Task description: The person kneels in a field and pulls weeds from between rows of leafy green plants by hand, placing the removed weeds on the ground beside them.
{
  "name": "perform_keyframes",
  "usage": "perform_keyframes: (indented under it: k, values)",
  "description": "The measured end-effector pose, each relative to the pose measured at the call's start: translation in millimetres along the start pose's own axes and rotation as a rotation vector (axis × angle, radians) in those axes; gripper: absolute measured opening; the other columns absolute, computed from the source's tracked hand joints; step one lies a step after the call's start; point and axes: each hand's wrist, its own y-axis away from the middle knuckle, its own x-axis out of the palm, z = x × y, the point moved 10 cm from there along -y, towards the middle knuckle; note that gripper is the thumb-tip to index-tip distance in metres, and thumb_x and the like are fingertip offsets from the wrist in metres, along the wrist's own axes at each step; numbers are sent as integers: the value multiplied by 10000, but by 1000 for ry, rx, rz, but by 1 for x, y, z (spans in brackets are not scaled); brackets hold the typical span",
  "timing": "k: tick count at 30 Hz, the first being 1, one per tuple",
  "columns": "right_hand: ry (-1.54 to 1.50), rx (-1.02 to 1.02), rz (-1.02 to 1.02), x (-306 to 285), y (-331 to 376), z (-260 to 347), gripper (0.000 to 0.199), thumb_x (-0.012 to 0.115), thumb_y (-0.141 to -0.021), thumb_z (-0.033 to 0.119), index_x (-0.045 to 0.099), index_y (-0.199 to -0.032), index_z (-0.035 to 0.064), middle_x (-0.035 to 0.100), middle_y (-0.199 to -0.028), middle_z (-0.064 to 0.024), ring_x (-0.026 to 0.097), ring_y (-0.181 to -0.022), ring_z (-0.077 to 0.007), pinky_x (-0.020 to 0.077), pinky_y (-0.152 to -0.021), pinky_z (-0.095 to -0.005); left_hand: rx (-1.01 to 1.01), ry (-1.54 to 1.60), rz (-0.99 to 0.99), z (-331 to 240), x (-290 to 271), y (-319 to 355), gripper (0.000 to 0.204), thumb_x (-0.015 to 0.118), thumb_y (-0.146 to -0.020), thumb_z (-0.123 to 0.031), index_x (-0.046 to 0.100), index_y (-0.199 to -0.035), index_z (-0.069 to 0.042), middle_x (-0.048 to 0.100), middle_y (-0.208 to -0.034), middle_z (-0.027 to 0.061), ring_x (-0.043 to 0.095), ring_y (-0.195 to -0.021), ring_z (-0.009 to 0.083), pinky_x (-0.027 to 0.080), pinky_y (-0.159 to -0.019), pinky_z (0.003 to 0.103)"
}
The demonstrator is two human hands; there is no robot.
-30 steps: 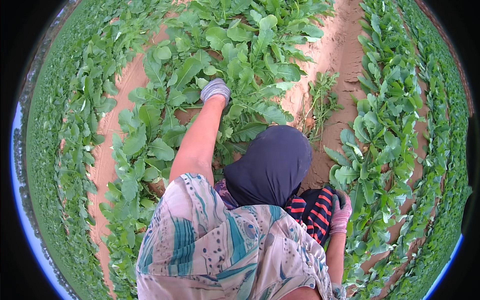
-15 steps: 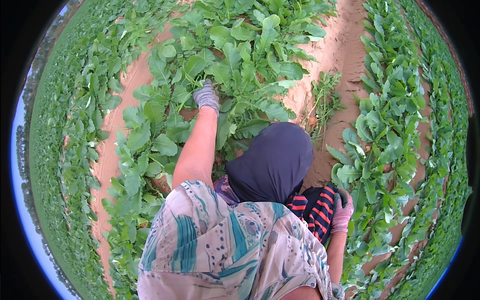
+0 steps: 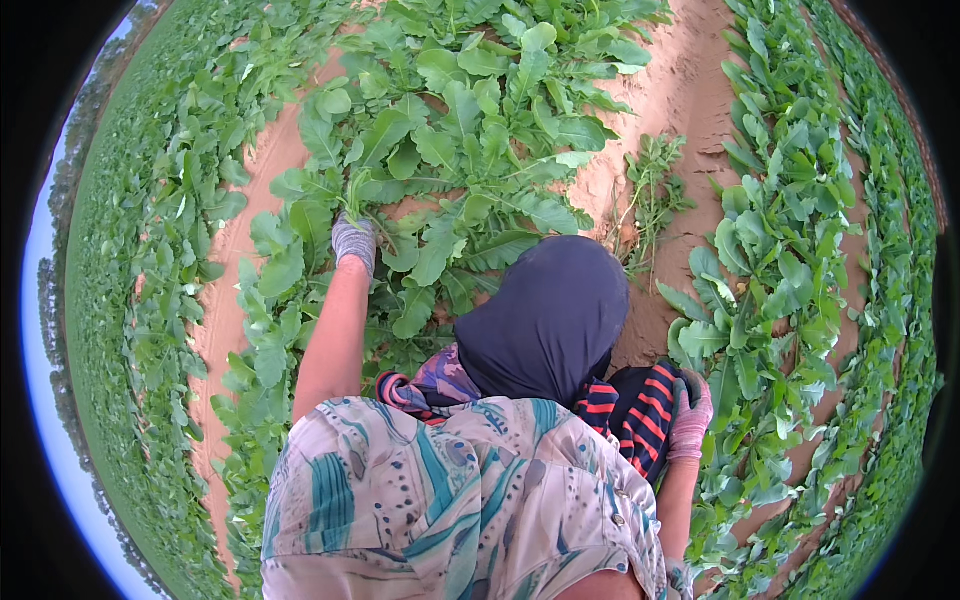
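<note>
Among the leafy crop plants (image 3: 440, 140), my left hand (image 3: 354, 243) wears a grey striped knit glove. Its fingers are closed round a tuft of weeds (image 3: 356, 195) with narrow green leaves sticking up past the hand. My right hand (image 3: 690, 418), in a pink glove with grey finger coating, lies against the side of a black-and-red striped cloth (image 3: 645, 412) near my body. Its fingers rest along the cloth, partly hidden, and I see nothing held in them. A rounded shape under dark cloth (image 3: 550, 310) sits between my arms and hides the plants below it.
A heap of uprooted weeds (image 3: 650, 195) lies on the sandy furrow (image 3: 690, 110) to the right. Another crop row (image 3: 745, 300) runs along the furrow's far side. A strip of bare soil (image 3: 225, 330) runs down the left, with more rows beyond it.
My left hand has drawn back toward me and to the left, out from among the leaves, with the tuft now showing in it. My right hand has hardly moved.
</note>
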Motion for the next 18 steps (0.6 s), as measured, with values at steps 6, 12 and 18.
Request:
perform_keyframes:
  k: [6,12,18]
  values:
    - [77,-29,-15,-3,0,13,247,659,-825,84,671,-1067,32,648,-1103,-130,580,-1067,-291,428,-977,-368,234,-463,-115,-55,13,-6,490,750,-762,-309,641,-1115,11,699,-995,167,653,-881,319,494,-810,385]
    - [102,-26,-25,-4,1,19,249,665,-816,103,675,-1057,43,646,-1098,-132,584,-1055,-302,435,-965,-371,174,-495,-107,-48,23,-36,442,735,-795,-323,650,-1068,14,696,-910,168,659,-762,310,510,-695,408]
    - [115,-34,-26,-5,1,22,247,672,-823,125,674,-1055,41,645,-1100,-136,586,-1057,-302,438,-960,-372,-44,165,32,-39,34,23,240,697,-857,-165,562,-1034,-76,607,-675,53,506,-419,151,365,-357,292]
